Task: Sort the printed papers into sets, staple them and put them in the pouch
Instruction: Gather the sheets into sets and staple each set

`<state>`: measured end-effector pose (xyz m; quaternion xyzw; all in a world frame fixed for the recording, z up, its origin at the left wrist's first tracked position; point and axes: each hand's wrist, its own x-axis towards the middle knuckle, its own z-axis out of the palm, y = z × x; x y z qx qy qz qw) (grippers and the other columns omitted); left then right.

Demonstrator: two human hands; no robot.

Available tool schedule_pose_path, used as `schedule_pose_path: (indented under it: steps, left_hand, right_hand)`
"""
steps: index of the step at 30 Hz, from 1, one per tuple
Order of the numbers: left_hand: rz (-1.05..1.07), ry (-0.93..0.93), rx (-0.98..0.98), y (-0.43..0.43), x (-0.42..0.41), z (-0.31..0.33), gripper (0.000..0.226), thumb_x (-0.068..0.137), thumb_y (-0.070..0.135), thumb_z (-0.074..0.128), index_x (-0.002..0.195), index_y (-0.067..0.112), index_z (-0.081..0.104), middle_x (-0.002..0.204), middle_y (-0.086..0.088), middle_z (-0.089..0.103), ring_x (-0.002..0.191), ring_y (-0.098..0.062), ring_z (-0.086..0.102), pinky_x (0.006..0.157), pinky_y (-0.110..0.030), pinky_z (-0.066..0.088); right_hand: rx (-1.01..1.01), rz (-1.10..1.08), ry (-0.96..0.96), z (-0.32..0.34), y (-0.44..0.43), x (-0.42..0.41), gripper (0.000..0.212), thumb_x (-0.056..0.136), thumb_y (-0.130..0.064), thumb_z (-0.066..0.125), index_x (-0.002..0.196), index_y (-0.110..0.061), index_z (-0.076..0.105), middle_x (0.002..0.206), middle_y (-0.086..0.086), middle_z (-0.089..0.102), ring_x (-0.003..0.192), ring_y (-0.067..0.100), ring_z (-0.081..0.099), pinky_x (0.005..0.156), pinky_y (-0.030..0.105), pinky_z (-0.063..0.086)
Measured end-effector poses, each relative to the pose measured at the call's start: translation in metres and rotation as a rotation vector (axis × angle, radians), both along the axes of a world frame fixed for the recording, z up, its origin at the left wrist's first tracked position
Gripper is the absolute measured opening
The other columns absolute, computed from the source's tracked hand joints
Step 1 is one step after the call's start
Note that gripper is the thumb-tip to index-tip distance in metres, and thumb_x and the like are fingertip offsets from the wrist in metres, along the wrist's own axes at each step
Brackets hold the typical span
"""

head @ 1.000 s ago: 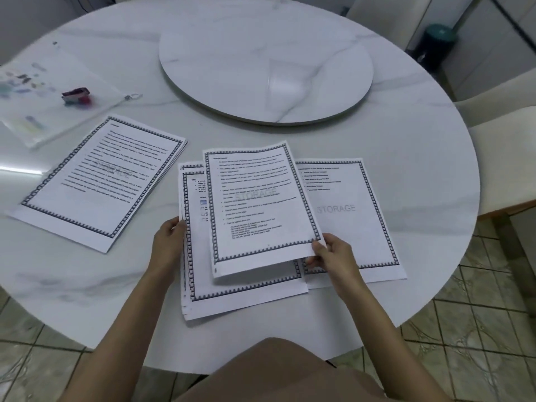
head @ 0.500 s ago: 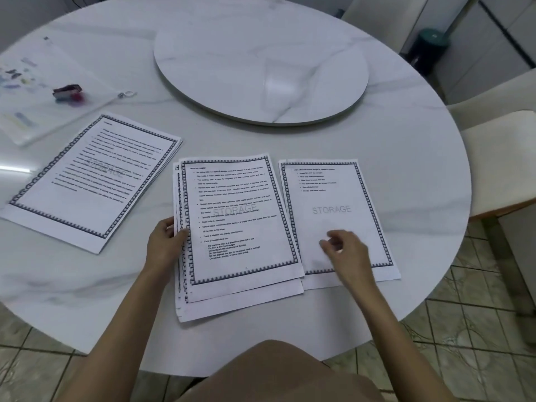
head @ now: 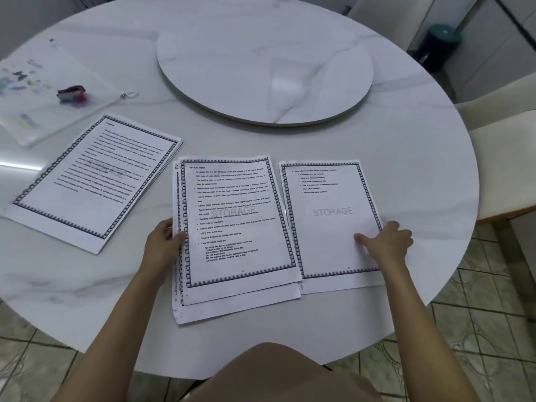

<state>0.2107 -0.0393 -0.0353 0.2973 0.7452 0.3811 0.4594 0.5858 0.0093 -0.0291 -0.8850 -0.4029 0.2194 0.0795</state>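
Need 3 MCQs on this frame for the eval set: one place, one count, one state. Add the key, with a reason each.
1. Where does the pouch lie?
A) at the far left of the table
B) at the table's right edge
C) at its near edge

2. How many paper piles are on the table?
A) two
B) three
C) five

3. What is the left hand doing?
A) gripping the left edge of the middle pile
B) lying flat on the pouch
C) holding a sheet in the air

Key:
1 A, the pouch sits by the table's left rim, beyond the left pile.
2 B, there is a left pile, a middle pile and a right pile.
3 A, its thumb lies over that pile's edge.
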Motion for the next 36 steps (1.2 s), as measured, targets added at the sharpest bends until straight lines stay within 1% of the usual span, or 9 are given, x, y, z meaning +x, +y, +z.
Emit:
schedule_pose_path:
  steps: [7, 11, 14, 17, 19, 21, 25, 30, 36]
  left_hand:
    - [0.020, 0.082, 0.014, -0.002, 0.005, -0.004, 0.037, 0.092, 0.006, 0.049, 0.128, 0.010, 0.047, 0.124, -0.014, 0.059, 0.106, -0.029, 0.060, 0.097, -0.046, 0.046]
    - [0.044, 0.111, 0.028, -0.004, 0.009, -0.004, 0.038, 0.092, 0.006, 0.049, 0.130, 0.008, 0.047, 0.127, -0.014, 0.058, 0.112, -0.031, 0.057, 0.100, -0.048, 0.044]
    - [0.039, 0.115, 0.036, -0.004, 0.010, -0.004, 0.038, 0.092, 0.005, 0.049, 0.130, 0.007, 0.046, 0.127, -0.015, 0.057, 0.112, -0.031, 0.057, 0.099, -0.045, 0.044]
    - [0.046, 0.109, 0.044, -0.006, 0.011, -0.002, 0.038, 0.093, 0.005, 0.048, 0.130, 0.007, 0.046, 0.126, -0.014, 0.057, 0.108, -0.029, 0.057, 0.094, -0.039, 0.045]
    - [0.044, 0.112, 0.055, -0.007, 0.012, -0.002, 0.037, 0.093, 0.006, 0.048, 0.130, 0.007, 0.046, 0.127, -0.014, 0.057, 0.108, -0.029, 0.058, 0.094, -0.038, 0.045]
    - [0.044, 0.107, 0.061, -0.009, 0.012, -0.003, 0.038, 0.093, 0.007, 0.048, 0.131, 0.007, 0.046, 0.128, -0.013, 0.057, 0.108, -0.029, 0.058, 0.094, -0.039, 0.046]
    - [0.040, 0.079, 0.067, -0.010, 0.011, -0.002, 0.037, 0.094, 0.008, 0.047, 0.131, 0.007, 0.045, 0.127, -0.013, 0.057, 0.100, -0.024, 0.059, 0.088, -0.037, 0.047]
    - [0.038, 0.050, 0.072, -0.010, 0.008, -0.002, 0.036, 0.094, 0.007, 0.048, 0.129, 0.006, 0.046, 0.123, -0.011, 0.059, 0.095, -0.022, 0.059, 0.086, -0.035, 0.047]
    - [0.040, 0.013, 0.066, -0.008, 0.004, -0.005, 0.034, 0.092, 0.008, 0.050, 0.127, 0.008, 0.049, 0.118, -0.008, 0.061, 0.095, -0.022, 0.061, 0.086, -0.035, 0.049]
  right_hand:
    - [-0.077, -0.033, 0.030, 0.000, 0.010, 0.014, 0.085, 0.068, -0.040, 0.080, 0.125, 0.006, 0.036, 0.130, 0.027, 0.042, 0.121, 0.040, 0.041, 0.099, 0.046, 0.037]
    - [-0.058, 0.019, 0.109, 0.000, 0.010, 0.020, 0.067, 0.068, -0.038, 0.078, 0.116, -0.001, 0.051, 0.121, 0.017, 0.054, 0.114, 0.038, 0.049, 0.095, 0.044, 0.040]
    - [0.063, 0.079, 0.186, 0.002, 0.009, 0.024, 0.041, 0.075, -0.021, 0.071, 0.109, -0.001, 0.056, 0.113, 0.018, 0.061, 0.098, 0.033, 0.055, 0.079, 0.036, 0.044]
    - [0.208, 0.110, 0.266, 0.009, 0.010, 0.024, 0.028, 0.086, -0.009, 0.058, 0.112, 0.002, 0.055, 0.114, 0.019, 0.061, 0.095, 0.029, 0.054, 0.075, 0.027, 0.036]
    - [0.278, 0.143, 0.268, 0.015, 0.011, 0.021, 0.026, 0.090, -0.007, 0.050, 0.114, 0.001, 0.055, 0.114, 0.019, 0.061, 0.090, 0.026, 0.051, 0.075, 0.026, 0.034]
    - [0.339, 0.166, 0.238, 0.021, 0.014, 0.019, 0.026, 0.091, -0.006, 0.046, 0.114, 0.000, 0.057, 0.112, 0.020, 0.062, 0.095, 0.030, 0.054, 0.077, 0.026, 0.035]
    - [0.485, 0.134, 0.257, 0.040, 0.019, 0.022, 0.027, 0.091, -0.007, 0.047, 0.114, 0.000, 0.060, 0.110, 0.020, 0.064, 0.100, 0.029, 0.056, 0.079, 0.024, 0.035]
    - [0.630, 0.010, 0.424, 0.058, 0.026, 0.021, 0.027, 0.092, -0.010, 0.048, 0.115, -0.003, 0.059, 0.102, 0.013, 0.063, 0.091, 0.018, 0.055, 0.071, 0.021, 0.042]
    - [0.650, 0.010, 0.595, 0.062, 0.018, -0.010, 0.019, 0.092, -0.011, 0.047, 0.107, -0.012, 0.060, 0.091, 0.002, 0.063, 0.088, 0.017, 0.057, 0.080, 0.029, 0.046]
